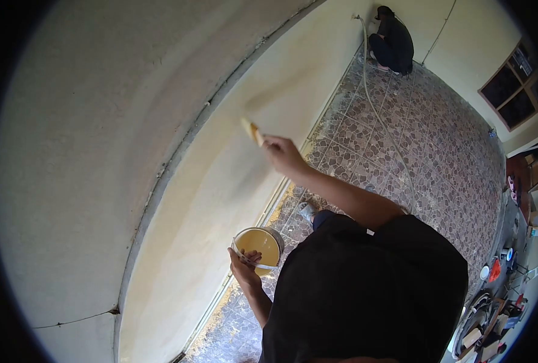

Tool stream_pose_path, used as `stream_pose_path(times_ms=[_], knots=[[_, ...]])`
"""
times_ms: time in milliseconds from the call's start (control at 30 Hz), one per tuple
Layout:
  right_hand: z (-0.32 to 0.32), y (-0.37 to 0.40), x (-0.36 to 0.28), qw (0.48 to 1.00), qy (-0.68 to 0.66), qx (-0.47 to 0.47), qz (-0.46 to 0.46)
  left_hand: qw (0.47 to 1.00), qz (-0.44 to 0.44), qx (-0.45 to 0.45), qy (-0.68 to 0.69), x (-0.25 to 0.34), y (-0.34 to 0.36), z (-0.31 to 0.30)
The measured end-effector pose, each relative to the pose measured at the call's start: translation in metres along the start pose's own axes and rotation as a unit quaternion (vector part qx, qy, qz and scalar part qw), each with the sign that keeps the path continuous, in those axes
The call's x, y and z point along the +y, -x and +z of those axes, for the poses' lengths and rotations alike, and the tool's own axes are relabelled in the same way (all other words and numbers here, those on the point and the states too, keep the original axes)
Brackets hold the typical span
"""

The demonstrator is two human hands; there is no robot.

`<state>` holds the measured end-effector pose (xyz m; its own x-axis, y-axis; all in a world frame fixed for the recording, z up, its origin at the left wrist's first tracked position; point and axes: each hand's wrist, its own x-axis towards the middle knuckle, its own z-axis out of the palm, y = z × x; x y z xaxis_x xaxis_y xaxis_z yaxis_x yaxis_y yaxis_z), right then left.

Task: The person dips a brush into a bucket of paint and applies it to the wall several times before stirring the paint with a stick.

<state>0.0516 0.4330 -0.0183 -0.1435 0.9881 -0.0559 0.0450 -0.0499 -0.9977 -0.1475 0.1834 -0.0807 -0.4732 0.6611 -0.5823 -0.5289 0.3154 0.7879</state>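
My right hand is closed around the handle of a paintbrush. The bristles are at the cream-coloured wall, and whether they touch it is too blurred to tell. A round bucket with yellowish paint inside hangs lower down, close to the foot of the wall. My left hand grips this bucket at its rim and white handle, with some fingers showing over the opening.
Another person in dark clothes squats at the far corner. A pale hose runs across the patterned tile floor. My shoe stands near the wall. Assorted items, including a red object, lie at the lower right.
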Motion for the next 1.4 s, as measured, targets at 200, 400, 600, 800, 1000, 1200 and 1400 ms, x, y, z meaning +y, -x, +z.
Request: stream_pose_path(times_ms=[200, 400, 600, 800, 1000, 1200, 1400], knots=[[-0.069, -0.155, 0.006, 0.959, 0.033, 0.265, -0.091, 1.000, 0.005, -0.009, -0.004, 0.001, -0.005, 0.029], [0.014, -0.104, -0.002, 0.970, 0.039, 0.210, -0.119, 1.000, 0.003, -0.009, -0.014, 0.004, -0.021, 0.058], [-0.053, -0.053, 0.008, 0.991, -0.106, -0.054, 0.059, 0.999, -0.009, -0.004, -0.030, 0.004, -0.047, 0.092], [-0.115, -0.165, 0.017, 0.980, -0.118, 0.158, -0.008, 1.000, -0.016, -0.004, -0.020, -0.005, -0.061, 0.118], [-0.028, -0.117, 0.005, 0.987, -0.046, 0.134, -0.070, 1.000, -0.019, 0.010, -0.007, -0.002, -0.069, 0.146], [-0.077, -0.066, 0.032, 0.983, -0.109, -0.118, 0.084, 0.999, -0.028, -0.004, -0.027, 0.000, -0.082, 0.172], [-0.152, -0.131, 0.033, 0.984, -0.053, 0.172, -0.001, 0.999, -0.024, -0.024, -0.030, 0.008, -0.077, 0.169]])
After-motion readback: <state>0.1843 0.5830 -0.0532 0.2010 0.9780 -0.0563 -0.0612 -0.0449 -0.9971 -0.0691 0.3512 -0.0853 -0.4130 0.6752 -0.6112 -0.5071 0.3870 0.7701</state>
